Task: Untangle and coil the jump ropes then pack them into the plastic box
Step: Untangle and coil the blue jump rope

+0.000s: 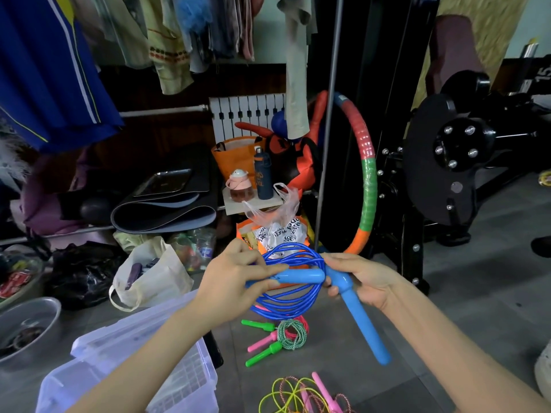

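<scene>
**Blue rope coiled in the hands, box waiting below**

Holds the blue jump rope (286,307) up in the air, wound into a bundle of several loops. Grips it from both sides, probably so that the loops do not spring open. Pinches with the left hand (235,278) the first handle (301,276), which lies across the loops, thumb and fingertips closed on its left end. Curls the right hand (369,278) round the top of the second handle (363,326), near the place where the cord meets it; lets the long part point down and to the right. Looks like the step of securing the coil with its own handles before packing. Not possible to tell whether the cord end is tucked in.

Among the containers, largest first: at lower left, under the left arm, the plastic box (193,380), clear, with a clear lid (128,332) lying over its far side. Shows no rope inside in the visible part, only a grid pattern through the wall. Farther left, a white cloth bag (155,281), open, with something dark inside, too unclear to name. Then a metal bowl (29,311), with dark things in it.

On the floor, right below the blue coil, small coiled ropes with green and pink handles (290,333), not yet packed. At the bottom edge, yellow and pink ropes (298,394), not yet untangled.
</scene>
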### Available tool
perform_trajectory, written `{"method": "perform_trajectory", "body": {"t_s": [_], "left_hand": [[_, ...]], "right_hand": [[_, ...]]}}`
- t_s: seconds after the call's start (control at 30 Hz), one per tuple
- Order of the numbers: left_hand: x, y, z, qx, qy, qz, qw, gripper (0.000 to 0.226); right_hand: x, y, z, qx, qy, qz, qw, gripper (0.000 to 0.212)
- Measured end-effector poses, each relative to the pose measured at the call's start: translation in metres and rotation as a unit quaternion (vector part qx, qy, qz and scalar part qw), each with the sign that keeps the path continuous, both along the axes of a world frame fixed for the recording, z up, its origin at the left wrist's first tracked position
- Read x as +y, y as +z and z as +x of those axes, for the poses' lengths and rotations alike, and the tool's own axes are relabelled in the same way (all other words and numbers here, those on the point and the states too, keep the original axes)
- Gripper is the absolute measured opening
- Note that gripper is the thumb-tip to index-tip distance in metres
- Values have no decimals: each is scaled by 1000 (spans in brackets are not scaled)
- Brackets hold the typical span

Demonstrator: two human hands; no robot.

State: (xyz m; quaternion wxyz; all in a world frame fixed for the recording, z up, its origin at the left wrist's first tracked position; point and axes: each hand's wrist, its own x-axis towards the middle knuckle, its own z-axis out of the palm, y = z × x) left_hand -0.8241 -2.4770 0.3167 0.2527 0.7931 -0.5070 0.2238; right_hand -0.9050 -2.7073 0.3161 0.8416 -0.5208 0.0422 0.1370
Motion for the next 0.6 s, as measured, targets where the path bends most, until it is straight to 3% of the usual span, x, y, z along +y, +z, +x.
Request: {"method": "perform_trajectory", "body": {"t_s": [0.1,0.3,0.43,0.6], "left_hand": [[0,1,2,-18,12,2,1000,33],[2,3,2,-58,19,12,998,32],[4,3,-4,-106,40,29,993,43],[3,2,-4,-141,69,82,984,32]], "right_hand": [[4,2,-2,28,-19,-27,999,30],[6,7,3,46,-12,-73,996,29],[7,4,5,20,-41,-138,989,31],[11,0,4,-16,-75,-240,968,21]]}}
